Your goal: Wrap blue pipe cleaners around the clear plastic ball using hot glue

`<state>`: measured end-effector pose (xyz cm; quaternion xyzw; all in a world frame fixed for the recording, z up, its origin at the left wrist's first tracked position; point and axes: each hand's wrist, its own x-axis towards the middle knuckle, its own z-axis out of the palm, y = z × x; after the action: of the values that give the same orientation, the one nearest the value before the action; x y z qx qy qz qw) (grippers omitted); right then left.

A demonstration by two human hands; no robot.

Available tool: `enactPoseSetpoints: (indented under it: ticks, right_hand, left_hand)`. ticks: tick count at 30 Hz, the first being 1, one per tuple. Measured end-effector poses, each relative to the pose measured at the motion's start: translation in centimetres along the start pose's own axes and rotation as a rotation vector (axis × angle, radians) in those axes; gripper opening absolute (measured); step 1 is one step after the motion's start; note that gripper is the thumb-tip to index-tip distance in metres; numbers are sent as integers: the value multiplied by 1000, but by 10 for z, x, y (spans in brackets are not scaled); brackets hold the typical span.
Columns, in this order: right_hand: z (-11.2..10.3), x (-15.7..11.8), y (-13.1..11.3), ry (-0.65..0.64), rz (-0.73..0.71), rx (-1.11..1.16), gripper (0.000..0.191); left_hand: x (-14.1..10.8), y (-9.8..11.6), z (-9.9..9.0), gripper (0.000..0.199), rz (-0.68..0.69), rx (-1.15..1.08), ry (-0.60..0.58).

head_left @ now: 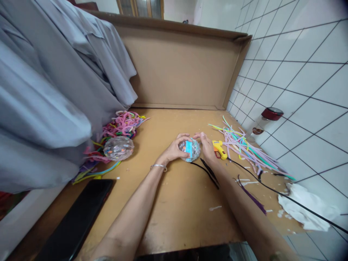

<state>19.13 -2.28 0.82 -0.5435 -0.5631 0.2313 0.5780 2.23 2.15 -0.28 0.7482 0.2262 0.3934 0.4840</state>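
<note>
In the middle of the table, my left hand (176,148) is closed around a small round container-like object (194,150). Its side shows a bright blue band and dark patches, and a pale grey, fuzzy-looking covering runs around its right part. My right hand (207,146) lies along the right of it with fingers stretched out, the tips at its upper edge; whether they press on it I cannot tell. Just right of that hand lies a yellow glue gun (220,149) with a black cord. Black pipe cleaners (208,172) rest on the table below the hands.
Colourful pipe cleaners (126,125) pile up at left beside a clear round container (119,148). More pipe cleaners (244,145) lie at right near a red-lidded jar (261,123). A black phone-like slab (78,217), white tissue (307,206), purple strands (251,195) and a cardboard wall (179,69) surround the workspace.
</note>
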Motion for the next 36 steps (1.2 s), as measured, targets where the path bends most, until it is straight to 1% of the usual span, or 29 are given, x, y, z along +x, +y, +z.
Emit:
enactPoseSetpoints:
  ticks: [2, 6, 8, 15, 20, 22, 27, 29, 33, 36]
  right_hand:
    - [0, 0, 1, 9, -12, -37, 65]
    - [4, -1, 6, -60, -57, -129, 68]
    - [5, -1, 6, -68, -69, -141, 67]
    - [1, -1, -1, 39, -93, -57, 61]
    - [4, -2, 1, -29, -86, -102, 61]
    - [4, -2, 2, -31, -81, -102, 62]
    - [1, -2, -1, 62, -99, -72, 61]
    - [1, -2, -2, 49, -106, -77, 60]
    - [4, -3, 0, -18, -102, -141, 63]
    - [3, -3, -1, -11, -102, -165, 64]
  left_hand:
    - [0, 0, 0, 53, -5, 6, -2]
    - [1, -1, 0, 52, 33, -7, 1]
    - [1, -2, 0, 51, 39, -2, 0]
    - [0, 0, 0, 52, -5, 12, 2]
    - [1, -1, 0, 51, 10, -9, 1]
    - [1, -1, 0, 51, 9, -2, 2]
    - [0, -1, 0, 53, -4, 19, -2]
    - [0, 0, 0, 53, -3, 16, -2]
    - [1, -1, 0, 52, 11, -12, 3]
    - [1, -1, 0, 52, 13, -12, 2]
